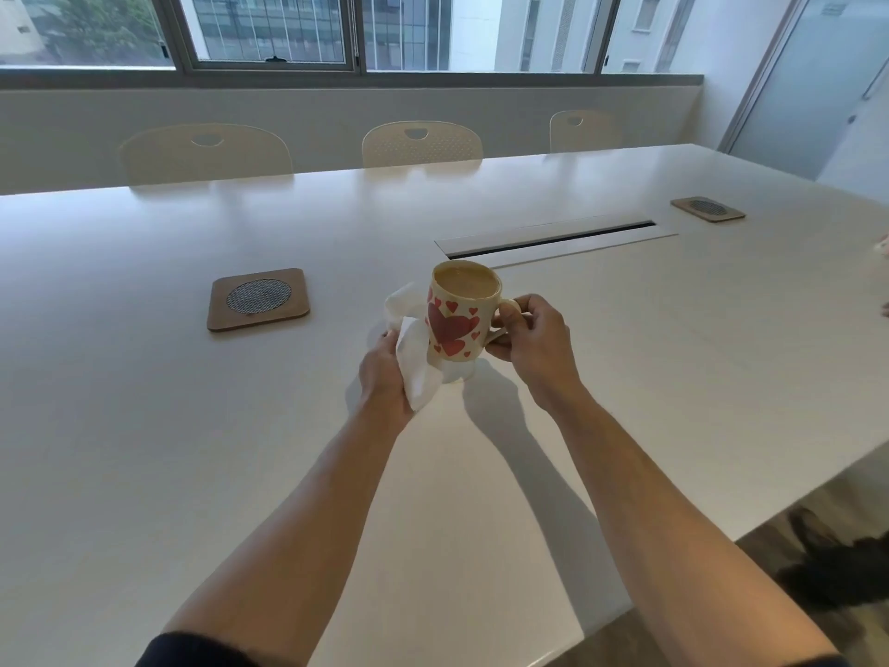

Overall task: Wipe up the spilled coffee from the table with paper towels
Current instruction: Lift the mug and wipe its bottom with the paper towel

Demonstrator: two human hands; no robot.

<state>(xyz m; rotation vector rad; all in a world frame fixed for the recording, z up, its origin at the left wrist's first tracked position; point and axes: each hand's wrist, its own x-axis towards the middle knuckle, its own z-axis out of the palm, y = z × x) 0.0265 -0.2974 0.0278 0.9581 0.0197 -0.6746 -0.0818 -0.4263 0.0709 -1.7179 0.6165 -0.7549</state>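
- Left to right across the white table (192, 426): a wooden coaster (258, 298) lies toward the far left edge.
- Next, the left hand (385, 373) grips a crumpled white paper towel (417, 368), pressed against the mug's side.
- Cream mug (459, 320), red hearts, nearly full of milky coffee, is held mid-table above the surface.
- Right hand (534, 344) pinches its handle.

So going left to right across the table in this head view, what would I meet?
Nearer wooden coaster → left hand gripping a paper towel → heart-patterned mug of coffee → right hand holding the mug's handle → far wooden coaster. The cable slot, farther back, overlaps several of these, so I leave it out.
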